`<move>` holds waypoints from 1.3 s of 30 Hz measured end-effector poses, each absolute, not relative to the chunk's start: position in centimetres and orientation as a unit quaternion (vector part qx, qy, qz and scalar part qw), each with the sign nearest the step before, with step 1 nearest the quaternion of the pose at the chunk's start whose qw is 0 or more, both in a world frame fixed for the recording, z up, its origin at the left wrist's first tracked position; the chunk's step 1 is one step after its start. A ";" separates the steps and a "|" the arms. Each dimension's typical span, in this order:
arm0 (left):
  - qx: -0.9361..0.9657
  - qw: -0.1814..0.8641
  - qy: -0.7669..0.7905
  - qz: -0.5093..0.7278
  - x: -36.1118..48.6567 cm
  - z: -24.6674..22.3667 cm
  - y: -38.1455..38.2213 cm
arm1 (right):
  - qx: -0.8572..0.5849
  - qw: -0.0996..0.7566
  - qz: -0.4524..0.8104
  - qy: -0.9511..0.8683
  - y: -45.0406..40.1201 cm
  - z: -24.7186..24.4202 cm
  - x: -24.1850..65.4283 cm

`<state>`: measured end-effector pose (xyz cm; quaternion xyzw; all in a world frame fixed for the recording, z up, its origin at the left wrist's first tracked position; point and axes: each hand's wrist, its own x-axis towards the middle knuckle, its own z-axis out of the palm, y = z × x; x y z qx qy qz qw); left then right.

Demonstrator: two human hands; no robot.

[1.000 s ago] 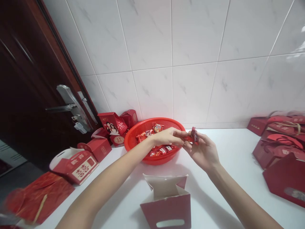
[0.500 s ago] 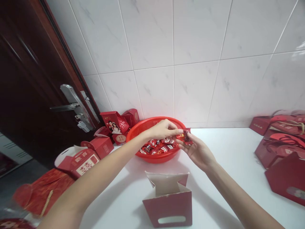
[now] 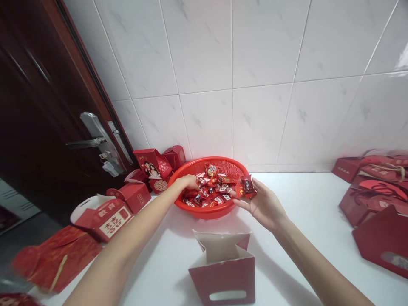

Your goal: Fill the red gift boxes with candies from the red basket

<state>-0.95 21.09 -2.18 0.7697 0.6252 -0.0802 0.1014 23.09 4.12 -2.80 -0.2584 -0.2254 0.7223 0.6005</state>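
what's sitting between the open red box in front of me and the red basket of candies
Nothing: the head view shows only bare white tabletop between the open red box and the red basket.

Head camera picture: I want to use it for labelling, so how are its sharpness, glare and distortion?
Head view: the red basket and open box are fairly sharp; the red packaging at lower left is smeared; tile lines and the door bow from wide-angle distortion; a bright glare patch sits on the tiles at upper right; shadows are soft.
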 end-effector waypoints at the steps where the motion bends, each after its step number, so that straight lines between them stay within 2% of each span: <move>1: 0.773 0.117 0.618 -0.082 -1.0 -2.3 21.1 | -0.261 0.599 0.723 -0.225 4.2 -2.9 23.1; 5: 0.800 0.202 0.562 -0.059 -1.1 -1.4 21.4 | -0.266 0.599 0.720 -0.228 4.6 -3.4 23.2; 8: 0.817 0.241 0.524 0.003 -1.0 -0.4 21.7 | -0.264 0.605 0.708 -0.250 4.7 -3.7 23.1; 12: 0.819 0.201 0.533 0.063 -1.0 -0.3 22.8 | -0.277 0.602 0.695 -0.279 4.6 -3.8 23.1; 20: 0.808 0.126 0.575 -0.025 -2.1 -3.2 24.8 | -0.297 0.604 0.682 -0.286 4.6 -4.0 22.9; 28: 0.798 0.155 0.579 -0.065 -2.1 -3.7 25.2 | -0.309 0.608 0.673 -0.286 4.9 -4.4 23.0; 39: 0.769 0.190 0.608 0.052 -2.4 -4.4 25.5 | -0.296 0.625 0.664 -0.284 5.1 -4.3 22.9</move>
